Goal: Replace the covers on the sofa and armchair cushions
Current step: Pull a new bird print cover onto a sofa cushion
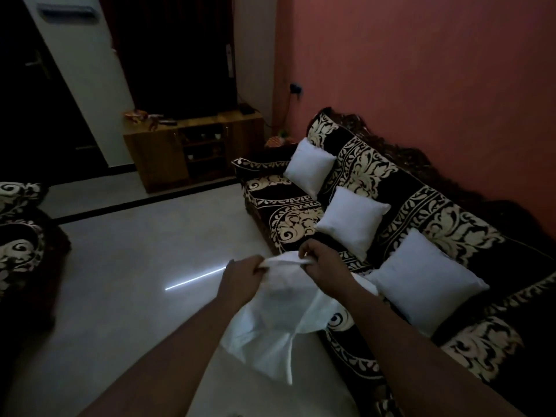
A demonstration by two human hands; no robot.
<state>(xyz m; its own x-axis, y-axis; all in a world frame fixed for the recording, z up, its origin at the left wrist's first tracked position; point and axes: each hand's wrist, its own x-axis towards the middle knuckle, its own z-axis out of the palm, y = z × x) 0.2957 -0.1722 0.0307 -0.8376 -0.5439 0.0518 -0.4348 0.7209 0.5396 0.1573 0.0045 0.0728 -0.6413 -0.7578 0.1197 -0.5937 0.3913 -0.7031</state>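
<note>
No legible text, labels or signs.

1. The room is dim; a salmon-pink wall (pixel 421 70) rises on the right.
2. The pale glossy floor (pixel 144 266) carries 1 bright streak of reflected light (pixel 195 279).
3. A wooden cabinet (pixel 192 149) stands against the far wall, below a dark screen (pixel 174 52).
4. A dark door (pixel 33 85) stands at far left.

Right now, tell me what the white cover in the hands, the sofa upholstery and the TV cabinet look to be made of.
White cover: thin woven cloth, likely cotton; it folds and hangs limp from both hands, matte.
Sofa upholstery: thick patterned fabric, dark with cream scrollwork; possibly velvet-like, too dim to tell.
TV cabinet: wood or wood-look board, warm brown with a slight sheen; solid or laminate cannot be told.
</note>
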